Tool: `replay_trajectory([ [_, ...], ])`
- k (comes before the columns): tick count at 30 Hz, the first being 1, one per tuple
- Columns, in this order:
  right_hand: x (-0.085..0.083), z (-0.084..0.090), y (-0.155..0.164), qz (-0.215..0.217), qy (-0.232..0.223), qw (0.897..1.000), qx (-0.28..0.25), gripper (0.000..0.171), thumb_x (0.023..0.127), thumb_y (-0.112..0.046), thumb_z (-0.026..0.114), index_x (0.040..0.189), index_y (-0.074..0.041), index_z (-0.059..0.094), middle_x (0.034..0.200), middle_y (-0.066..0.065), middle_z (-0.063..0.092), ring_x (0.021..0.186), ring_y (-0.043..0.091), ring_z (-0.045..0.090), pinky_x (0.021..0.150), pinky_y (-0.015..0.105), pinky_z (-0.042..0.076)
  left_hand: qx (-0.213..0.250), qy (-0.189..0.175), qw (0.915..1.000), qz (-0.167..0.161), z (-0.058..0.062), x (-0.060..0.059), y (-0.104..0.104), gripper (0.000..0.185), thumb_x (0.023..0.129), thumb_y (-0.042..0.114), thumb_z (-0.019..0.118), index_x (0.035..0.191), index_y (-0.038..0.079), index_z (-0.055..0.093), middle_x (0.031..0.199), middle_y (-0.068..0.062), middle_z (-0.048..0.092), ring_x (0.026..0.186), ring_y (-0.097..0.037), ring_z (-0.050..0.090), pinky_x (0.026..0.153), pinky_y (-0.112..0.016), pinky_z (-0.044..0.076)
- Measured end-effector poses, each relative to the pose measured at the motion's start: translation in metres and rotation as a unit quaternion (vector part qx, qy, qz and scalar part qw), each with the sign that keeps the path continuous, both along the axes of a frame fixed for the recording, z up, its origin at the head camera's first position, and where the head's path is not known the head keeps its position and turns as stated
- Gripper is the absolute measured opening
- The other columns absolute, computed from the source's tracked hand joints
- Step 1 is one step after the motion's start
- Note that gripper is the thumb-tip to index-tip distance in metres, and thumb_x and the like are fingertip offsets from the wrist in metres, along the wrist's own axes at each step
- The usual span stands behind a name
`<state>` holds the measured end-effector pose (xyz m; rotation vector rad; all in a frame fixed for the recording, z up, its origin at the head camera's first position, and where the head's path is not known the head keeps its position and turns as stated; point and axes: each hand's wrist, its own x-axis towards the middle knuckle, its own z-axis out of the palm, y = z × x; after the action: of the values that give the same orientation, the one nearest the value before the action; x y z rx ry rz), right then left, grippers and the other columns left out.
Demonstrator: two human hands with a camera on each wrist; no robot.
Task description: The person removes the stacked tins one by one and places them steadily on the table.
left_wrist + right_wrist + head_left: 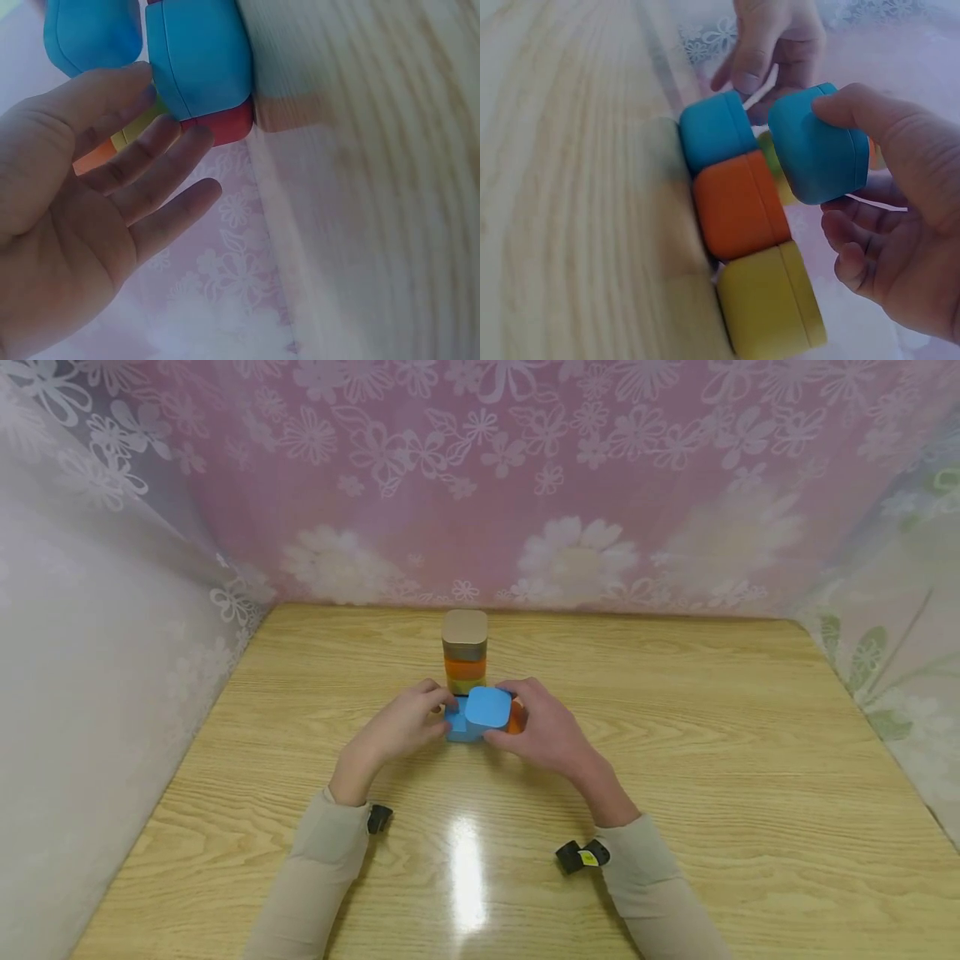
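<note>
My right hand [551,731] pinches a blue rounded-square box [488,707] with a lid between thumb and fingers, raised above the table. Beneath and to its left, a second blue box [716,133] sits on the table. Beside that one is my left hand [405,720], its fingers loosely bent in the left wrist view; whether the tips touch the box is unclear. An orange box [742,206] and a yellow box [772,300] continue the row in the right wrist view, largely hidden by my right hand in the head view.
Behind the hands stands a stack topped by a gold-brown box [465,631], with orange and yellow layers below. A red box [225,124] shows behind the blue one in the left wrist view. Floral curtains [450,485] border the wooden table [750,735].
</note>
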<state>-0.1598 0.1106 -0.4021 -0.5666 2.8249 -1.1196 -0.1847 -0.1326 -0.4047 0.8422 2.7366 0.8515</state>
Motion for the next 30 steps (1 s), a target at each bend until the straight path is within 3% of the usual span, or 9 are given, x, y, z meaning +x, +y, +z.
replay_trajectory([
  [6, -0.001, 0.003, 0.01, 0.0, -0.007, 1.0, -0.027, 0.067, 0.082, -0.033, 0.082, 0.137, -0.008, 0.052, 0.118, 0.007, 0.055, 0.089, 0.027, 0.052, 0.072, 0.034, 0.046, -0.003, 0.004, 1.0, 0.002, 0.0, 0.002, 0.001, 0.02, 0.095, 0.013, 0.068, 0.113, 0.004, 0.068, 0.119, -0.012, 0.058, 0.106, -0.027, 0.061, 0.093, -0.039, 0.053],
  [30, -0.008, 0.011, 0.057, -0.033, -0.017, 0.998, -0.049, 0.068, 0.084, -0.018, 0.08, 0.14, -0.001, 0.046, 0.132, 0.017, 0.049, 0.094, 0.032, 0.053, 0.077, 0.036, 0.048, 0.003, -0.002, 1.0, 0.007, 0.001, 0.004, 0.002, 0.016, 0.095, 0.012, 0.067, 0.11, 0.006, 0.069, 0.12, -0.013, 0.056, 0.101, -0.029, 0.061, 0.087, -0.038, 0.054],
])
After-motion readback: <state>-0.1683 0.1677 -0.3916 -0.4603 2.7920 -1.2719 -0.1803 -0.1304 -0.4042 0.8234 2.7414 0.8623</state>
